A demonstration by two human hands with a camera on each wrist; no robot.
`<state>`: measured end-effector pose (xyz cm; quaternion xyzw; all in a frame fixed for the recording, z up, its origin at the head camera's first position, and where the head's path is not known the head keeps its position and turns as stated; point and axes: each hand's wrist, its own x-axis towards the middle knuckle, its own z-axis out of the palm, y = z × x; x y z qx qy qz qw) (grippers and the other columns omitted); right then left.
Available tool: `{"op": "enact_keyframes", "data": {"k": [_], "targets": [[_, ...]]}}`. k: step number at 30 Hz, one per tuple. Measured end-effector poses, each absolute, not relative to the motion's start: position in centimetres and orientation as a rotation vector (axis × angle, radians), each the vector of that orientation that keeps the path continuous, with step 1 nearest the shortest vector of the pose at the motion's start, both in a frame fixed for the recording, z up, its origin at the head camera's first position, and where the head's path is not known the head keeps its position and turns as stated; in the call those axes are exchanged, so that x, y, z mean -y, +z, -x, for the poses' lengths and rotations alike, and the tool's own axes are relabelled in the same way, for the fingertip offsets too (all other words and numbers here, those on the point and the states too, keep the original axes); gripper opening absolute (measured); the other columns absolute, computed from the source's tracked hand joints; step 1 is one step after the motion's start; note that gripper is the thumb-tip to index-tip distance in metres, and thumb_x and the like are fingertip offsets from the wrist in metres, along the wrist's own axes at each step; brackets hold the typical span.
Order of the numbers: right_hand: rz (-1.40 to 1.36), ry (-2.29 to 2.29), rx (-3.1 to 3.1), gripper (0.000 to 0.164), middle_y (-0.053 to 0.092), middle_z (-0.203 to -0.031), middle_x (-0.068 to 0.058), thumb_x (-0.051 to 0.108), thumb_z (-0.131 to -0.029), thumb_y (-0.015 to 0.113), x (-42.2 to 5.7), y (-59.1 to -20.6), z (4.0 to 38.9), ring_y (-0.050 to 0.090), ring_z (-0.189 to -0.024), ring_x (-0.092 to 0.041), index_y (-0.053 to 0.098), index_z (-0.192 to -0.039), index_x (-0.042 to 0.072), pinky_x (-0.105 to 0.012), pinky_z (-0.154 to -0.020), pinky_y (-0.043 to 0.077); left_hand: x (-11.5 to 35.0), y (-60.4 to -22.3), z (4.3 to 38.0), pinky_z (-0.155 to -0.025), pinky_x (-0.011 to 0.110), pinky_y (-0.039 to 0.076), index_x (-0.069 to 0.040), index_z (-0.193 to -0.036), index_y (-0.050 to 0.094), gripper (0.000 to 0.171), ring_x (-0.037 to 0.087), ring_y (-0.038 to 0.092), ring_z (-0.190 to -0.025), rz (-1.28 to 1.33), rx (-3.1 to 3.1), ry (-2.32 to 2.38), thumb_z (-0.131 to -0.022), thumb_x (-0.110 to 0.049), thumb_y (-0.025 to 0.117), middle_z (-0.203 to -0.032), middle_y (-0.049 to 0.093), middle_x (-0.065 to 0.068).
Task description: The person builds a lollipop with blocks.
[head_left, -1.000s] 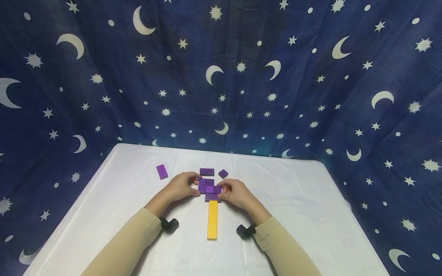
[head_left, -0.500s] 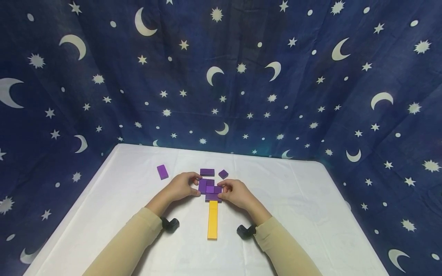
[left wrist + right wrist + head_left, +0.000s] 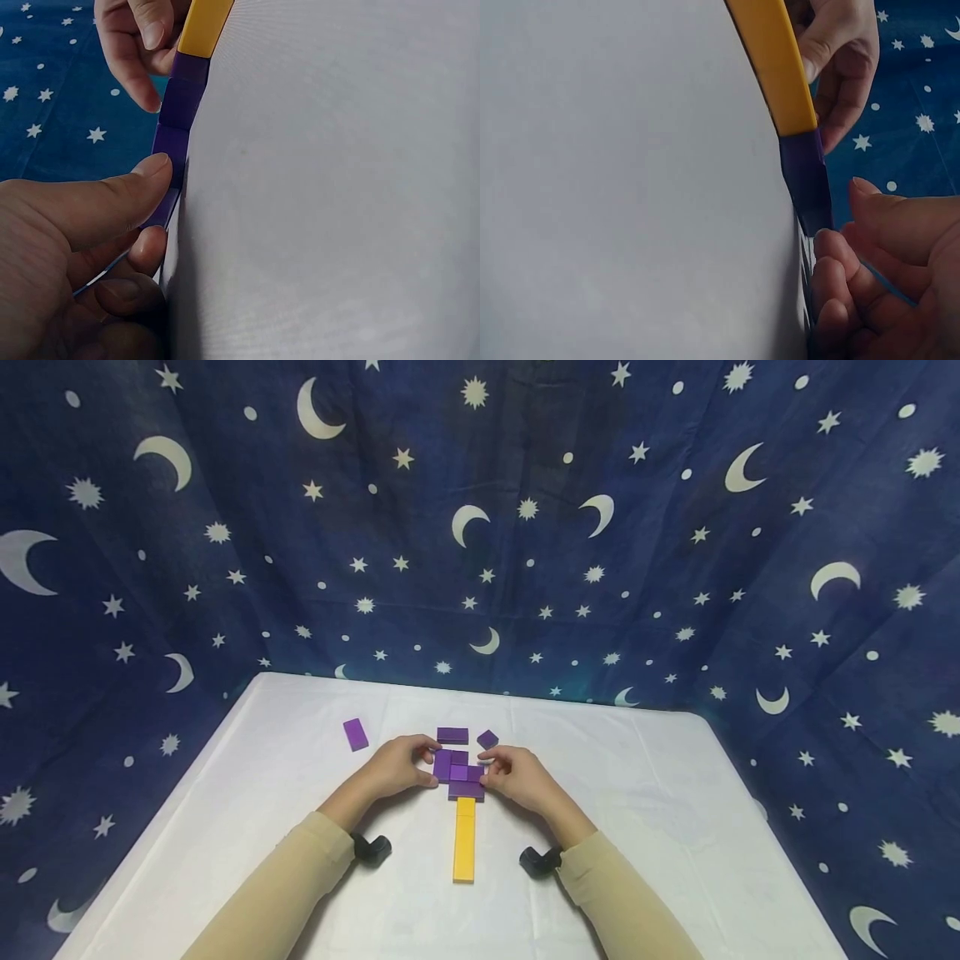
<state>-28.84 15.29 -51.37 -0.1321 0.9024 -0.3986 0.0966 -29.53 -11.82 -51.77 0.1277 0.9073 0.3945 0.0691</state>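
In the head view, several flat purple blocks lie joined in a cluster on the white table, above a yellow strip (image 3: pixel 464 852) made of at least two pieces. My left hand (image 3: pixel 393 767) pinches the upright purple block (image 3: pixel 442 766) at the cluster's left side, thumb low and index finger at its far end. At the right side, my right hand (image 3: pixel 525 779) has thumb and index apart, fingertips right beside the small dark purple block (image 3: pixel 476 772). In the right wrist view its thumb stands lifted off the purple blocks (image 3: pixel 806 180).
Behind the cluster lie a long purple block (image 3: pixel 452 736) and a small purple block turned cornerwise (image 3: pixel 487 739). Another purple block (image 3: pixel 356 735) sits farther left. A dark blue curtain (image 3: pixel 480 568) with moons and stars hangs round the white table (image 3: pixel 637 827).
My right hand has eased slightly right, its thumb and index coming away from the small purple block. The left hand keeps its grip, and the blocks show no clear movement.
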Motion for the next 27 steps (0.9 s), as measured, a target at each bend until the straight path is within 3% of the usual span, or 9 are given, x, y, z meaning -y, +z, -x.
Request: {"op": "enact_keyframes", "data": {"k": [14, 27], "targets": [[0.296, -1.215, -2.706, 0.039, 0.067, -0.085, -0.002, 0.012, -0.093, 0.083, -16.1, -50.9, 30.6, 0.057, -0.061, -0.015, 0.074, -0.130, 0.014, -0.027, -0.055, 0.048, 11.8, -52.0, 29.6, -0.109, 0.050, 0.047, -0.019, -0.131, 0.074, 0.058, 0.021, 0.060, -0.107, -0.370, -2.733, 1.185, -0.077, -0.016, 0.096, -0.097, 0.068, -0.009], [0.302, -1.251, -2.718, 0.045, 0.064, -0.089, -0.004, 0.004, -0.091, 0.082, -16.5, -50.9, 33.7, 0.056, -0.062, -0.014, 0.072, -0.134, 0.011, -0.026, -0.056, 0.050, 11.9, -51.9, 29.5, -0.109, 0.051, 0.047, -0.020, -0.130, 0.074, 0.058, 0.020, 0.060, -0.106, -0.373, -2.734, 1.181, -0.076, -0.018, 0.097, -0.097, 0.067, -0.009]]}}
